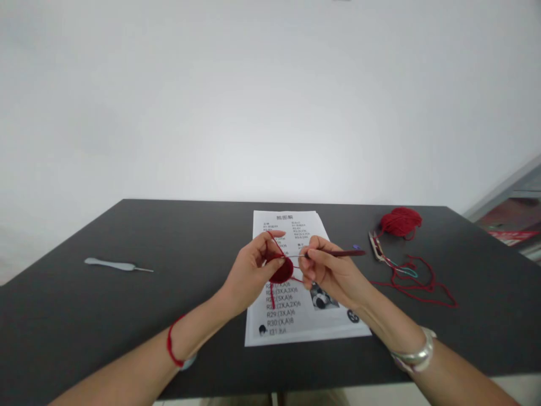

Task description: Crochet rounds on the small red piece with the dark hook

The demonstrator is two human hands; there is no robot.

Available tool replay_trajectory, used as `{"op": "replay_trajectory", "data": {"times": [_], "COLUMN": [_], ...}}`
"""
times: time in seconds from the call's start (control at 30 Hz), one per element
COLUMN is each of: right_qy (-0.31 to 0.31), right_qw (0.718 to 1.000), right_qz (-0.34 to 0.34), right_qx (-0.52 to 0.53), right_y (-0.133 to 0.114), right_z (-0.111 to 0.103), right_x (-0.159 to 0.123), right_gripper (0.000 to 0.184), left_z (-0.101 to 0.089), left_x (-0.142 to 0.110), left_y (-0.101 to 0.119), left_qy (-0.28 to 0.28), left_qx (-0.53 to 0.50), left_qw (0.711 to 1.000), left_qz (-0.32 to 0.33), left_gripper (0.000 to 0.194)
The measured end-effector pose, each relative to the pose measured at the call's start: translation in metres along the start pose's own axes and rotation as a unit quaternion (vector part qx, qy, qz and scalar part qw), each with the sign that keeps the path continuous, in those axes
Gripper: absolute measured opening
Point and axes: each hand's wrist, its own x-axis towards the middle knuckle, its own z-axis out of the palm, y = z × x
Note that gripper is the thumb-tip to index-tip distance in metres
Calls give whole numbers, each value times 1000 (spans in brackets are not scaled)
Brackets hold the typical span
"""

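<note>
Pinched between the thumb and fingers of my left hand (256, 263) is a small round piece of dark red crochet (282, 272). A strand of red yarn runs up over my raised left forefinger, and a short tail hangs below the piece. My right hand (327, 263) grips a crochet hook (347, 253) with a dark red handle. Its thin metal shaft points left and meets the upper edge of the crochet piece; whether the tip sits inside a stitch is too small to tell. Both hands are above a printed pattern sheet (281, 334).
A ball of red yarn (400, 221) lies at the back right, its loose strand curling over the dark table (190, 225). Beside it are small scissors (375, 246) and a teal loop (406, 271). On the left lies a grey-handled crochet hook (110, 264). A white wall rises behind the table.
</note>
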Motion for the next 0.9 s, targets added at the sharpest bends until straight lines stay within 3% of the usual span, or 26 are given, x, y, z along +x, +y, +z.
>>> {"op": "replay_trajectory", "data": {"times": [0.1,0.27,0.43,0.53,0.73,0.9], "right_qy": [28,16,-14,-1,71,91], "right_qw": [998,994,985,974,923,883], "right_qz": [-49,-93,-124,-149,-193,-236], "right_qx": [-9,-56,-121,-173,-325,-395], "right_y": [7,6,6,9,15,16], "right_z": [6,4,-5,-6,0,8], "right_x": [0,-2,-3,-5,-13,-15], "right_gripper": [16,14,12,12,16,17], "left_z": [6,3,2,2,5,6], "left_x": [-3,-2,-2,-3,-5,-5], "left_y": [-5,-7,-4,-3,-1,-2], "left_qy": [21,-1,11,11,29,43], "left_qx": [-27,-144,-141,-129,-103,-88], "left_qw": [999,987,988,990,993,994], "left_qz": [-8,-66,-66,-56,-48,-52], "left_gripper": [31,38,37,36,36,35]}}
